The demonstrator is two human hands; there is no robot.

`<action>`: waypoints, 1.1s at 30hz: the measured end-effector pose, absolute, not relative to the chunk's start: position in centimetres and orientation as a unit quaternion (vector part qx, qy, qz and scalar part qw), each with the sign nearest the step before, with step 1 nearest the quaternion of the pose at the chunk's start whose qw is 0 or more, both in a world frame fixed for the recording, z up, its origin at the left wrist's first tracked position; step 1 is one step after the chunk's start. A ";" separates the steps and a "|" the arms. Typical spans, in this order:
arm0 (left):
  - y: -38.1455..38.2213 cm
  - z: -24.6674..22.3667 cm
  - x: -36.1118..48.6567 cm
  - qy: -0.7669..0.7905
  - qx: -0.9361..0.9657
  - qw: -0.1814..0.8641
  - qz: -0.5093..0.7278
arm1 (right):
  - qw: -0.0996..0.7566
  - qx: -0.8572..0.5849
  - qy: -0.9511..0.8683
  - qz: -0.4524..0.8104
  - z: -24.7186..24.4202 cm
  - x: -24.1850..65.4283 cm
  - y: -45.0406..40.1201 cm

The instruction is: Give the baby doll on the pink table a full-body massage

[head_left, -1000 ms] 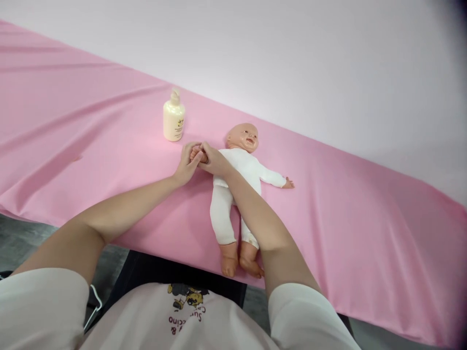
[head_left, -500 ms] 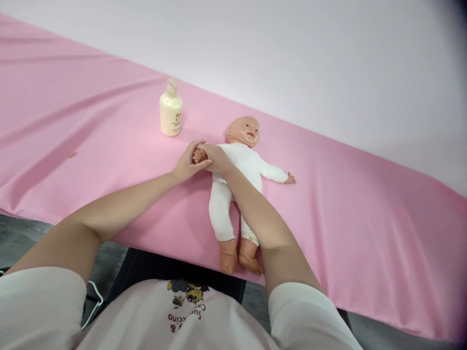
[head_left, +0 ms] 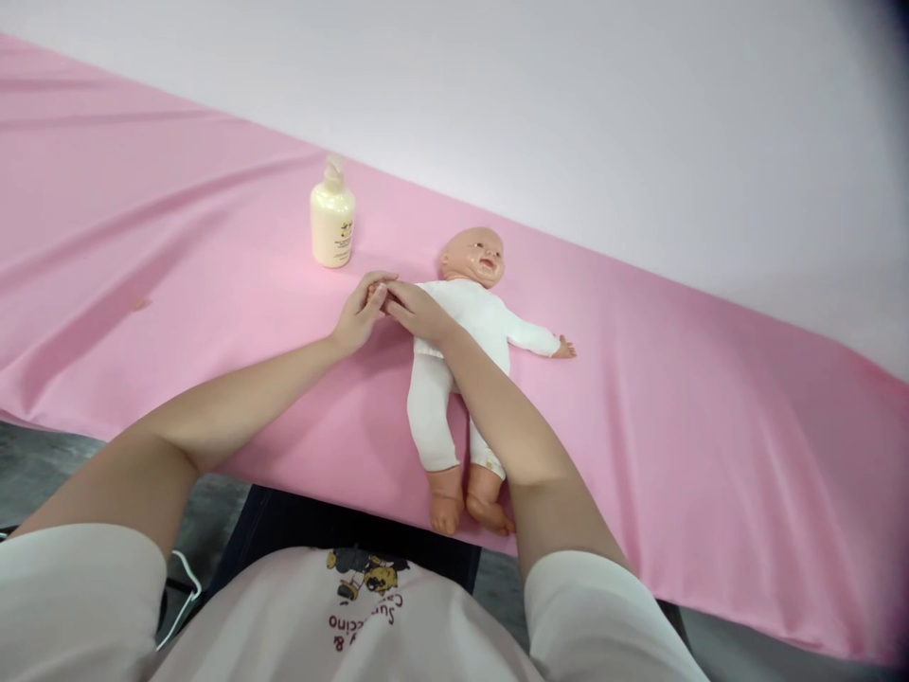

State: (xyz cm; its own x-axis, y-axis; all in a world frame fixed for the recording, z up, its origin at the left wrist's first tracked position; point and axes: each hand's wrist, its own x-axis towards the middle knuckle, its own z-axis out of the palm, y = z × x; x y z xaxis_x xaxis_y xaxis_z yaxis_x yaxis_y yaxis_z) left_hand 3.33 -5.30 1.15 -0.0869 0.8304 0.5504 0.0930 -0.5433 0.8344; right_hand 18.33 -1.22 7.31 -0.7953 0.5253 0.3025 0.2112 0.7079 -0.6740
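At the far left, well apart from the fingers, a small orange-brown mark (head_left: 141,304) showed on the pink cloth (head_left: 234,227) that covered the surface in soft folds. Nearer the wearer, below that stretch, were grey floor (head_left: 43,474) and a thin white loop (head_left: 188,592).

The cream pump bottle (head_left: 332,227) stood upright on the cloth, beyond the fingers and slightly to their left, near but not touching them.

The left hand (head_left: 356,317) was curved round the small hand at the end of the doll's arm, its thumb on the near side and its other fingers on the far side, pinching that little hand between them. The right hand (head_left: 418,311) met it from the other side, its fingers bent down over the same part of the doll and closed on it; their undersides were hidden.

The doll (head_left: 472,308), in white clothing, lay on its back, its body just right of the fingers and its head beyond them to the right. Its legs pointed towards the wearer, and the wearer's right forearm (head_left: 497,398) passed above its lower body. Its other arm reached out rightwards, well apart from the fingers, open-handed on the cloth.
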 end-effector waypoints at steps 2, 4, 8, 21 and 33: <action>-5.1 1.0 3.4 0.382 0.600 0.303 0.635 | 0.235 -0.221 -0.888 0.327 7.5 18.3 -1.3; -5.0 0.9 3.4 0.386 0.594 0.311 0.634 | 0.233 -0.235 -0.883 0.334 7.5 18.3 -1.3; -5.0 1.0 3.3 0.395 0.585 0.326 0.629 | 0.230 -0.250 -0.868 0.362 7.2 18.2 -0.9; -4.8 1.0 3.0 0.429 0.571 0.327 0.619 | 0.260 -0.264 -0.838 0.401 6.9 18.4 -0.3; -2.1 1.1 0.0 0.484 0.608 0.236 0.584 | 0.229 -0.223 -0.932 0.174 5.1 17.3 2.0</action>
State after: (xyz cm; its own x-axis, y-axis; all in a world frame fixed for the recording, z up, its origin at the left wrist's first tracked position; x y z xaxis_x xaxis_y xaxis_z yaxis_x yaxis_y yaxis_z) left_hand 0.00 -2.13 1.08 -0.1497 0.8641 0.4806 0.3123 -0.4198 0.8522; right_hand 17.33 1.95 5.08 -0.7959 0.4953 0.3481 0.3363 0.8398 -0.4261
